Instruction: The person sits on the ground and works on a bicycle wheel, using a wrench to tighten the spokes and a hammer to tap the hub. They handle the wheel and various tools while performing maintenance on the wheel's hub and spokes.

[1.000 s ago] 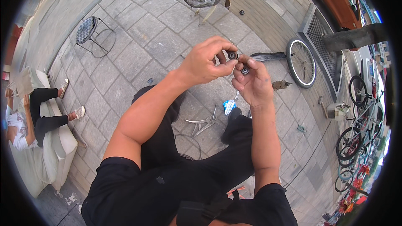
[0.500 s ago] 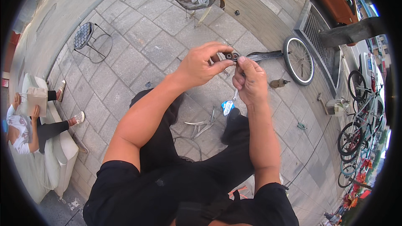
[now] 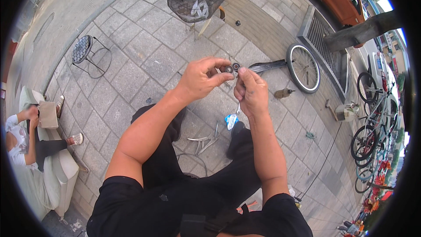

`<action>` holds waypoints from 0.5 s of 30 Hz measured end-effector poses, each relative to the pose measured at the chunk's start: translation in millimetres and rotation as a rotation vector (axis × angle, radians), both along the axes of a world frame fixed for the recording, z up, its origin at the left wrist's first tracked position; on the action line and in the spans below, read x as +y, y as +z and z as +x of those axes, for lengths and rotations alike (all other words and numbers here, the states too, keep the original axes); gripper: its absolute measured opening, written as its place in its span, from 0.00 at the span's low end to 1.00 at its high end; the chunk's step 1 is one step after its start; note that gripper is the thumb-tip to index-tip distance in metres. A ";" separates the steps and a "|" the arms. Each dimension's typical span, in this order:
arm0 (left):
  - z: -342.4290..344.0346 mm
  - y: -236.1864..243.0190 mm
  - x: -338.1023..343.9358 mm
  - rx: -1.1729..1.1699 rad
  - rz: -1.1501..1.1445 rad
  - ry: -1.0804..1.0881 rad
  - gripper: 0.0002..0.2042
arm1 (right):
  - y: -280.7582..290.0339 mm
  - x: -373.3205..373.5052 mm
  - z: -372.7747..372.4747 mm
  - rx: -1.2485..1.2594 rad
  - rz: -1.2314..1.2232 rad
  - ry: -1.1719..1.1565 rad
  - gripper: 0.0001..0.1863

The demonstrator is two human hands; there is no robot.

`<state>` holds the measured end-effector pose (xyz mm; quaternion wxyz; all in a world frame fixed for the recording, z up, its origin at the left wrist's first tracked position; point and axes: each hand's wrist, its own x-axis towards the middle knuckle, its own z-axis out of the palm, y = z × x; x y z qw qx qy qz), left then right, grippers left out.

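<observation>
In front of me, above the paving, my left hand (image 3: 199, 79) is closed, pinching a small, dark, round metal part (image 3: 228, 69) between thumb and fingers. Close beside it, my right hand (image 3: 254, 92) pinches a second dark, ring-shaped metal part (image 3: 236, 66), which looks like a small bearing. The two parts sit side by side; whether they touch, I cannot tell. Below my hands, pliers (image 3: 209, 144) lie on the paving between my legs. A blue and white packet (image 3: 231, 121) lies near my right foot.
A bicycle wheel (image 3: 303, 68) and dark fender are beyond my right hand, with a brown bottle (image 3: 284, 93) nearer. A mesh basket (image 3: 193, 2) stands ahead. At left are a round stool (image 3: 82, 49) and a person seated on a pale sofa (image 3: 66, 166). Parked bicycles (image 3: 366, 142) line the right.
Both hands sit slightly lower and further left in view, as does most of the scene. The parts have turned a little between my fingers. The seated person has raised a hand toward the head.
</observation>
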<state>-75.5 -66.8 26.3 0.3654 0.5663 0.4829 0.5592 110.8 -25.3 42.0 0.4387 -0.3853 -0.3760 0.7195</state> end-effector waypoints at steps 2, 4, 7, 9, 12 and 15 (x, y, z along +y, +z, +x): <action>-1.3 -0.9 -1.4 0.027 0.037 0.013 0.18 | -3.2 0.2 -0.6 0.005 0.000 0.005 0.12; 2.4 -4.7 -12.4 0.038 0.034 0.024 0.17 | -9.4 -9.5 3.3 0.016 -0.024 -0.002 0.11; 4.2 -8.3 -28.3 0.069 0.005 0.036 0.17 | -17.4 -21.9 4.3 0.007 -0.045 0.003 0.12; -1.8 -10.6 -35.6 0.106 -0.014 0.040 0.18 | -24.6 -25.4 0.6 -0.007 -0.045 0.001 0.12; -36.4 -12.2 -25.2 0.120 -0.097 0.019 0.18 | -34.4 -12.9 -13.3 -0.069 -0.030 -0.035 0.12; -113.2 -33.7 11.1 0.095 -0.264 -0.011 0.19 | -68.0 20.3 -28.5 -0.233 -0.045 -0.001 0.12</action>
